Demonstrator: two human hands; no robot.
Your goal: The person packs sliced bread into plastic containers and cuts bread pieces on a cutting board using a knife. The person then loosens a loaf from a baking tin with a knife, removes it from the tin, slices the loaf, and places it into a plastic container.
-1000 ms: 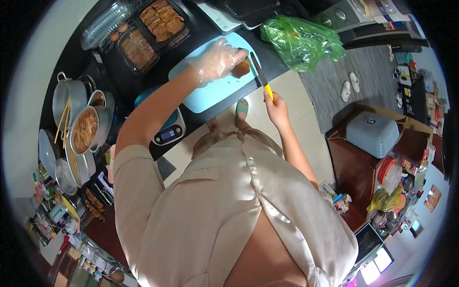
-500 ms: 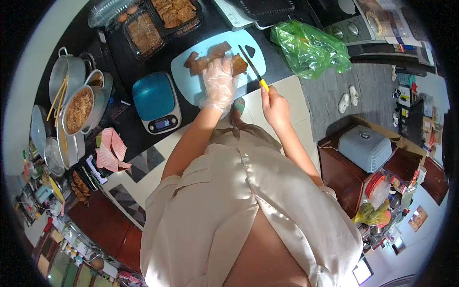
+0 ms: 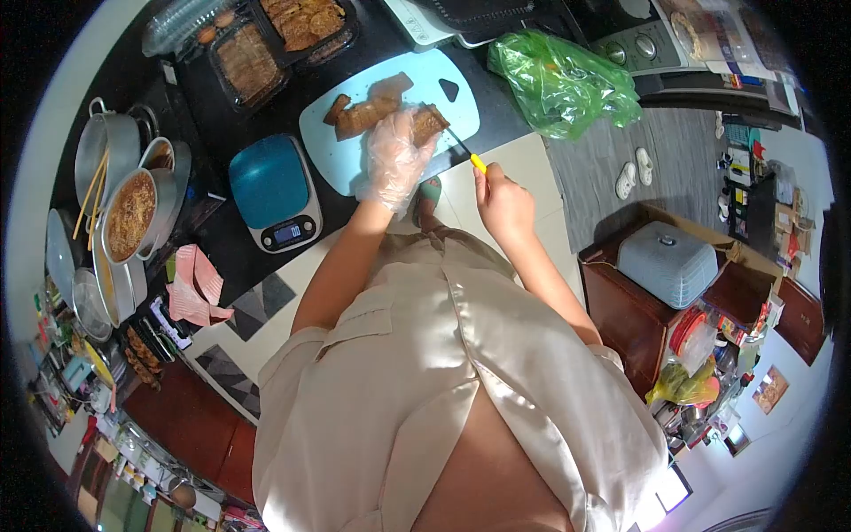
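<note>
My left hand [image 3: 396, 158], in a clear plastic glove, grips a browned piece of meat [image 3: 429, 125] near the right part of a light blue cutting board [image 3: 330, 161]. In my bare right hand [image 3: 506, 206] is a knife [image 3: 479, 163], held by its yellow handle. Its dark blade points up and left, with the tip at the right end of that piece. More browned meat [image 3: 366, 116] lies on the board just left of the gloved fingers.
Left of the board is a kitchen scale [image 3: 270, 183]. Clear plastic trays of brown food [image 3: 246, 66] stand behind it. A green plastic bag [image 3: 567, 84] sits to the right. Several pots [image 3: 151, 208] and a pink cloth [image 3: 195, 285] are at far left.
The gloved hand has shifted off the left pieces and now holds the right one, raised at an angle. The knife has moved down, its tip now against this piece. The view shifted slightly.
</note>
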